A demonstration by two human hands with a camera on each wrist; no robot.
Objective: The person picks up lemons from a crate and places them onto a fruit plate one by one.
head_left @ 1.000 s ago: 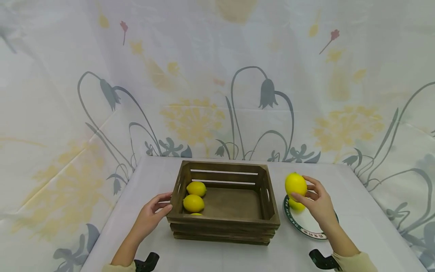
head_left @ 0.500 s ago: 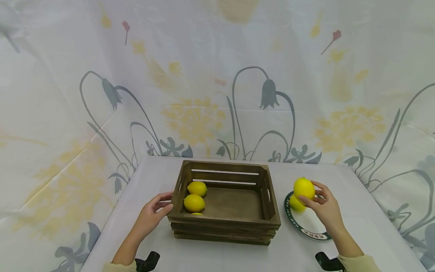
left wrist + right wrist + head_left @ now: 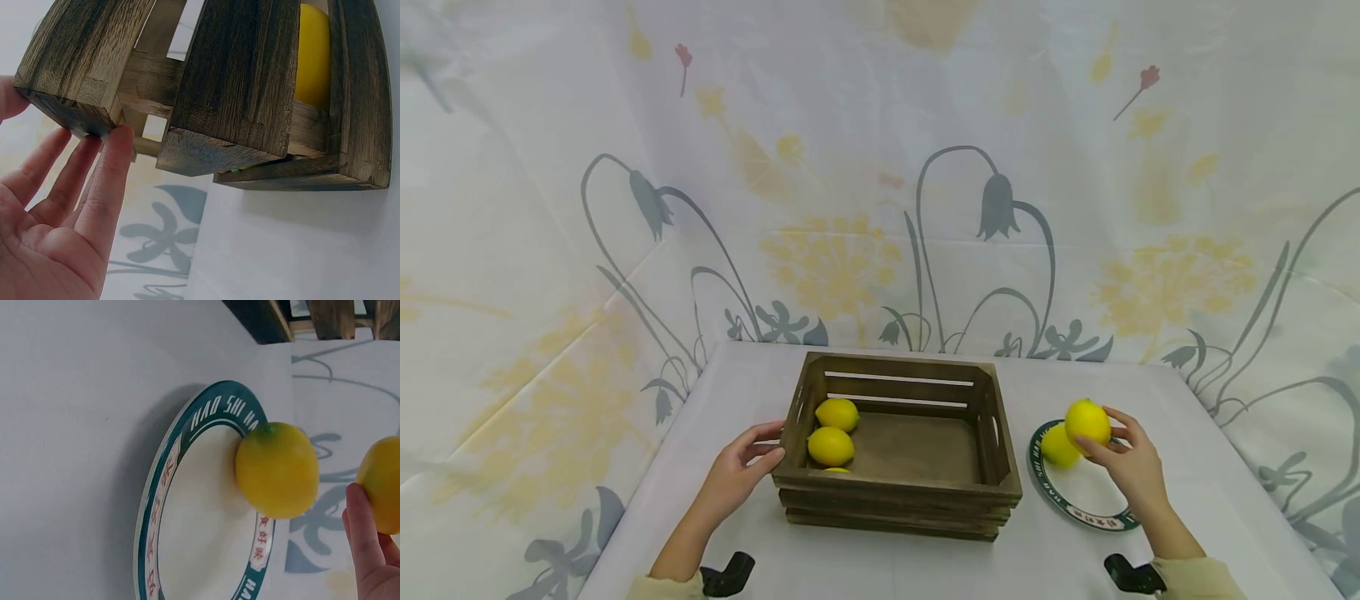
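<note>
A brown wooden crate [image 3: 895, 492] stands mid-table in the head view, with three yellow lemons [image 3: 831, 447] along its left side, one mostly hidden by the front wall. My left hand [image 3: 737, 471] holds the crate's left front corner, thumb and fingertips on the top slat [image 3: 81, 56] in the left wrist view. My right hand [image 3: 1131, 467] holds a lemon [image 3: 1087, 422] between thumb and fingers, raised over a white plate [image 3: 1086, 500] with a green lettered rim. Another lemon [image 3: 277, 470] sits at the plate's far left side, partly behind the held one in the head view.
A white cloth covers the table [image 3: 925, 567]. Behind it and at both sides hangs a pale curtain [image 3: 865, 192] with printed flowers. The plate lies right of the crate, a narrow gap between them.
My right hand, with the lemon, has moved right and a little toward me, lower over the plate. The left hand keeps its place on the crate.
</note>
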